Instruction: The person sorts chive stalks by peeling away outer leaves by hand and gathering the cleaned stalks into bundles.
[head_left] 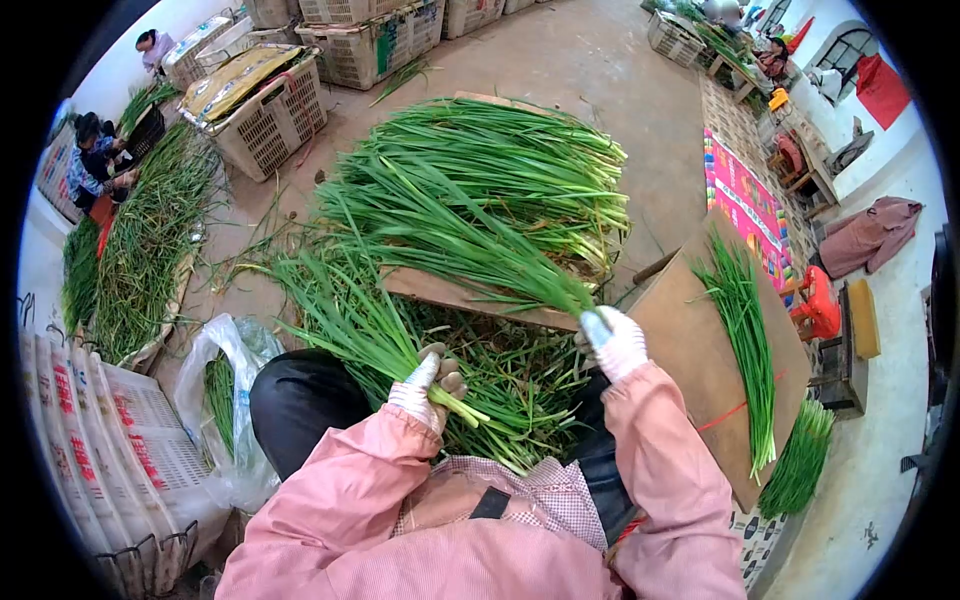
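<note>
My left hand (pixel 430 388), in a white glove, is closed around a small bunch of garlic chives (pixel 372 325), pale stem ends pointing toward my lap. My right hand (pixel 614 342), also gloved, grips the stem ends of another bunch of garlic chives (pixel 515 262), whose leaves stretch left over the big pile. That chive pile (pixel 480 165) lies on a wooden board (pixel 470 299) in front of me, stems to the right. Loose leaves and trimmings (pixel 520 385) fill the space below, between my knees. The fingertips of my right hand are partly hidden.
At my right, a brown board (pixel 690 370) carries a neat chive bundle (pixel 745 350); another bundle (pixel 800 458) stands below it. Plastic crates (pixel 262 120) line the back left. A clear bag (pixel 232 390) and white crates (pixel 120 440) are at my left. Other people (pixel 95 160) sit farther off.
</note>
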